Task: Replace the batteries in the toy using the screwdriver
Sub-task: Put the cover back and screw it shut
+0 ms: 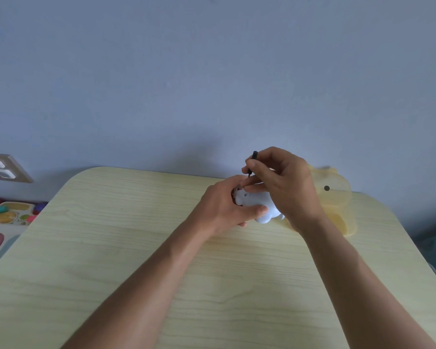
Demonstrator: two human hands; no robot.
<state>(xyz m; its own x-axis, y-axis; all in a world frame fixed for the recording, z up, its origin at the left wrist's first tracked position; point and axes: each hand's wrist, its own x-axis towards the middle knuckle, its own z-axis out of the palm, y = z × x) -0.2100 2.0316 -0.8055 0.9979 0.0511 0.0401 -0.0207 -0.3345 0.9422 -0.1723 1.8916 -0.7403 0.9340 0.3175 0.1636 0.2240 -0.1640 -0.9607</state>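
Note:
A small white plastic toy (pixel 261 204) lies on the pale wooden table (pixel 136 248) near its far edge. My left hand (pixel 224 210) grips the toy from the left, thumb under it and fingers over its top. My right hand (pixel 285 182) is above the toy and pinches a thin black screwdriver (pixel 252 161) held nearly upright. The screwdriver's tip points down at the toy's upper left part, where a bit of red shows; my fingers hide the contact point.
A yellow translucent duck-shaped container (pixel 337 197) stands behind my right hand at the table's far right. A wall socket (pixel 0 170) is on the left wall. A colourful play mat (pixel 3 222) lies on the floor to the left.

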